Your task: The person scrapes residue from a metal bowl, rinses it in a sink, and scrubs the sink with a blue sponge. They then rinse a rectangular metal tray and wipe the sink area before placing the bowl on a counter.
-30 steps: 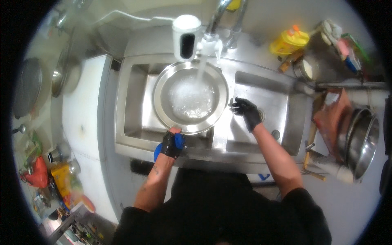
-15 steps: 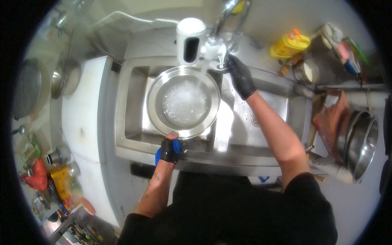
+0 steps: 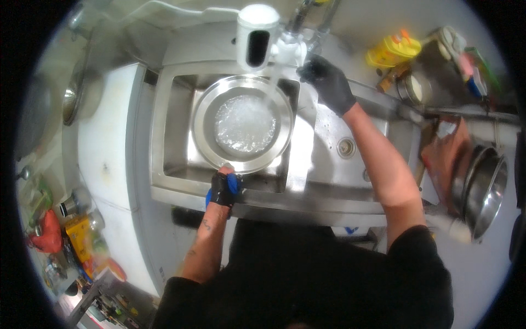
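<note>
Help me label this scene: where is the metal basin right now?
In the head view, the metal basin is slightly left of centre, over the left sink compartment and below the white tap unit, with the left hand at its near rim.

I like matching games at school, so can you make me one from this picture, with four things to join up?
Things:
A. Left hand
B. Right hand
C. Round bowl in the sink
D. Jug

Places, colours and states:
1. Beside the white tap
2. Yellow, with orange on top
3. At the round bowl's near rim
4. Has bubbly water inside

Right pairs: A-3, B-1, C-4, D-2
</note>
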Tool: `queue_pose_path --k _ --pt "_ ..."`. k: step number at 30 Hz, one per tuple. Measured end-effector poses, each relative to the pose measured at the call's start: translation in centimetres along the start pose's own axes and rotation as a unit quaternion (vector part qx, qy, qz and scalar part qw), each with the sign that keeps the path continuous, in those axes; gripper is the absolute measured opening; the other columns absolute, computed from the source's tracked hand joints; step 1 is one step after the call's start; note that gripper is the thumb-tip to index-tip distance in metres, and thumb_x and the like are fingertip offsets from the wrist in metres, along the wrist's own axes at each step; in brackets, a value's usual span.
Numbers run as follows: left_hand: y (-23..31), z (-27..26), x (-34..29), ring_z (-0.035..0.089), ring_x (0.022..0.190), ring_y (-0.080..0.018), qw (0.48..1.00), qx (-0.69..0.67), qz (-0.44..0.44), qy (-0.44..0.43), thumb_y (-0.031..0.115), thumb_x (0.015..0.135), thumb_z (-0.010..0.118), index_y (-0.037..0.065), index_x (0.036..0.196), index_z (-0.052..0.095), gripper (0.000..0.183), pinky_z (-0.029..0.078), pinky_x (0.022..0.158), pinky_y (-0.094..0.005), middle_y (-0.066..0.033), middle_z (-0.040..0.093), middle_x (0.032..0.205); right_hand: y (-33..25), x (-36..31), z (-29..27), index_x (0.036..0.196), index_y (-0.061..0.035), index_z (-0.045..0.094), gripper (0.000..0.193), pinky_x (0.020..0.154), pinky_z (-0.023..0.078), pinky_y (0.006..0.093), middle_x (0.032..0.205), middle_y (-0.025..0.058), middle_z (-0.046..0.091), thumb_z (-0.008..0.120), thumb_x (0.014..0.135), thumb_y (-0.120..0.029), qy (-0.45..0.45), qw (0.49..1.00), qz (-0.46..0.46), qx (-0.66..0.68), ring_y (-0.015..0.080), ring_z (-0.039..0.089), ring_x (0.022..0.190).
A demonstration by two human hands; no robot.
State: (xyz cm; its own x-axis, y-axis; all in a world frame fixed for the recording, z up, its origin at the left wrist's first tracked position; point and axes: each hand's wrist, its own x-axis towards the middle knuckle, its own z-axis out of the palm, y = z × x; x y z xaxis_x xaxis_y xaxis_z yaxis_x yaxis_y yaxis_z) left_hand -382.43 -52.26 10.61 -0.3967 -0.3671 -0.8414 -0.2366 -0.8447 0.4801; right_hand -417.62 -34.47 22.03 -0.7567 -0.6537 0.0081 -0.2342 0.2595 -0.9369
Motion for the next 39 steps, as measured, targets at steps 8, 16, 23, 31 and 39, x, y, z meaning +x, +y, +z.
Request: queue_pose_path --k 8,16,23,31,39 --pt "0.4 -0.8 0.3 0.053 0.054 -0.02 0.998 -0.023 -0.055 -0.003 0.031 0.078 0.069 0.016 0.075 0.058 0.019 0.042 0.048 -0.031 -0.0017 0.055 0.062 16.7 -1.1 0.7 0.109 -0.003 0.062 0.019 0.088 0.053 0.0353 0.099 0.0086 0.065 0.047 0.1 -0.01 0.045 0.991 0.042 0.116 0.0225 0.064 0.093" --pt "1.8 0.0 -1.3 0.054 0.053 -0.017 0.997 -0.02 -0.072 0.014 0.028 0.079 0.069 0.017 0.077 0.054 0.019 0.043 0.046 -0.027 0.0002 0.052 0.061 14.1 -12.1 12.8 0.132 -0.005 0.059 0.034 0.104 0.047 0.037 0.131 0.0098 0.062 0.055 0.1 -0.017 -0.254 0.862 0.354 0.259 0.0219 0.057 0.12" --pt "1.8 0.2 -0.7 0.056 0.059 -0.019 0.997 0.006 -0.065 -0.038 0.031 0.077 0.068 0.015 0.081 0.056 0.02 0.047 0.054 -0.0305 -0.0023 0.055 0.067 11.9 -11.9 12.0 0.122 -0.0044 0.065 0.025 0.096 0.054 0.0347 0.114 0.0119 0.072 0.05 0.102 -0.006 -0.196 0.945 0.213 0.151 0.0223 0.068 0.104" --pt "-0.1 -0.5 2.4 0.054 0.055 -0.0199 0.999 0.018 -0.019 -0.021 0.03 0.076 0.071 0.016 0.08 0.06 0.019 0.043 0.051 -0.0317 -0.0018 0.056 0.065 10.6 -6.9 2.9 0.113 -0.0073 0.07 0.023 0.085 0.054 0.035 0.103 0.0097 0.073 0.056 0.098 -0.018 -0.075 0.99 0.052 -0.111 0.0231 0.069 0.092" --pt "-1.3 -0.9 2.7 0.06 0.065 -0.019 0.997 0.004 -0.042 -0.069 0.025 0.078 0.07 0.012 0.083 0.061 0.016 0.05 0.059 -0.0307 -0.0033 0.062 0.074 9.1 0.5 -0.2 0.126 -0.0088 0.064 0.033 0.093 0.052 0.0409 0.12 0.0184 0.068 0.051 0.099 -0.023 0.021 0.953 -0.048 -0.298 0.0353 0.066 0.107"
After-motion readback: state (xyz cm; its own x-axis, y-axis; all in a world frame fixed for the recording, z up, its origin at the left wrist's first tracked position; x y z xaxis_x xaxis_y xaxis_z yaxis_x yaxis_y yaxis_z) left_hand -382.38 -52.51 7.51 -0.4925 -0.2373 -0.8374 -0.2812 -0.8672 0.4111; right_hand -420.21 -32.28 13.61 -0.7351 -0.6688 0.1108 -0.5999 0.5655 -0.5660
